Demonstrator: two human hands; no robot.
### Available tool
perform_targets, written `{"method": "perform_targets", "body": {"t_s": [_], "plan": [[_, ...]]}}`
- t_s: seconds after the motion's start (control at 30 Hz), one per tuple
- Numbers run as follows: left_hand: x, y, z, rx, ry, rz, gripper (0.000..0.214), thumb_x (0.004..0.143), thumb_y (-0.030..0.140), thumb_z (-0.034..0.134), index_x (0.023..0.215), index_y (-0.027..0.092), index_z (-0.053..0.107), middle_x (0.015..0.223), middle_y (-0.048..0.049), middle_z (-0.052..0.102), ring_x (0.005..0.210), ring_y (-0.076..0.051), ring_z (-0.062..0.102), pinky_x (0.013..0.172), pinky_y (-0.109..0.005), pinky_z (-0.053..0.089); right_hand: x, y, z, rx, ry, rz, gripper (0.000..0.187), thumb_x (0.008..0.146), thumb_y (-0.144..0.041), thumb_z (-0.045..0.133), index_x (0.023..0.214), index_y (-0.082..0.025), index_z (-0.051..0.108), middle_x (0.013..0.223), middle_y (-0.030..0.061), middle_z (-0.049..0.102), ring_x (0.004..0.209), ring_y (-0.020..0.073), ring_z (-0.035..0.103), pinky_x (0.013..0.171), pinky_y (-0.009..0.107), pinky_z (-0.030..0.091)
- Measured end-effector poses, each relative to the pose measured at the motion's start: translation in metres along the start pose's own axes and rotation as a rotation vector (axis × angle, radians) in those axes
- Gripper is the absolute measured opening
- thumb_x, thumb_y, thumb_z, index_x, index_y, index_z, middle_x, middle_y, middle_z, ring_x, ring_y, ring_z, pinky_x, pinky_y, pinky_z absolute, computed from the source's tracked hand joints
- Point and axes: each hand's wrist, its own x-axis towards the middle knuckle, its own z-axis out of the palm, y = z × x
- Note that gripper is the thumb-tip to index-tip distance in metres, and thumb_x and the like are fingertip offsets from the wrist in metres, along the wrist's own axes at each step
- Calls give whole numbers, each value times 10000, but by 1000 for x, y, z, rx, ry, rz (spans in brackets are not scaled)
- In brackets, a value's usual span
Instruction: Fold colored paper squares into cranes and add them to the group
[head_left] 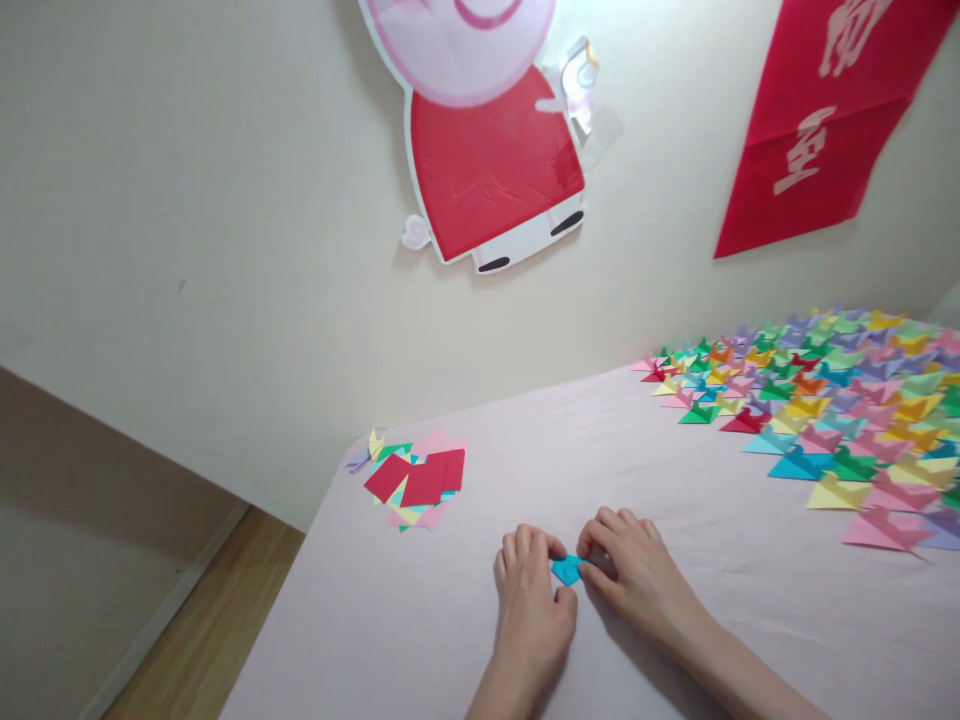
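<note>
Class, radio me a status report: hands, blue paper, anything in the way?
Left hand and right hand at opposite sides of blue paper. Paper small, folded. Nothing seen blocking; loose sheets lie apart, left.

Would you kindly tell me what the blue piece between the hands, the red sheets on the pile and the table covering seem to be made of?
Blue piece: apparently matt paper, given its flat folded faces and crisp edges.
Red sheets: likely plain matt paper too, thin and straight-edged.
Table covering: probably cloth, with a dull surface and faint wrinkles, though no weave shows.
</note>
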Motion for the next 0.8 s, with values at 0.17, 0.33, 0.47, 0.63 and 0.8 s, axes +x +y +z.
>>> {"method": "perform_targets", "body": {"t_s": [0.17,0.33,0.47,0.63,0.8], "plan": [[-1,2,-1,45,12,-4,289,733,6,501,892,247,500,984,0,553,960,-193,499,852,-322,401,0,1,2,-6,26,-25,79,783,-155,597,786,-231,622,851,21,631,855,218,534,747,339,308],[-1,3,3,71,53,-3,312,727,-14,517,904,242,522,989,0,565,975,-188,512,851,-314,415,1,1,-1,23,15,-20,189,759,-77,531,789,-231,636,854,25,645,863,218,541,753,337,317],[-5,3,2,63,70,24,350,722,-29,510,933,248,547,1009,-5,573,992,-198,516,861,-326,423,-2,2,-5,43,-16,-30,261,746,-30,495,815,-229,649,857,20,656,867,211,553,769,341,339],[-18,3,0,178,86,169,299,860,61,519,1065,269,579,1126,-23,574,1042,-223,504,894,-367,421,-2,6,-5,-16,-3,-221,279,829,-17,482,835,-226,666,874,25,664,859,196,545,759,320,363],[-20,1,-1,383,115,246,315,852,105,631,1096,303,610,1095,6,592,1013,-223,518,869,-368,433,-7,10,-4,-248,58,-378,289,843,-11,532,804,-246,696,841,18,674,813,196,529,737,320,350]]}}
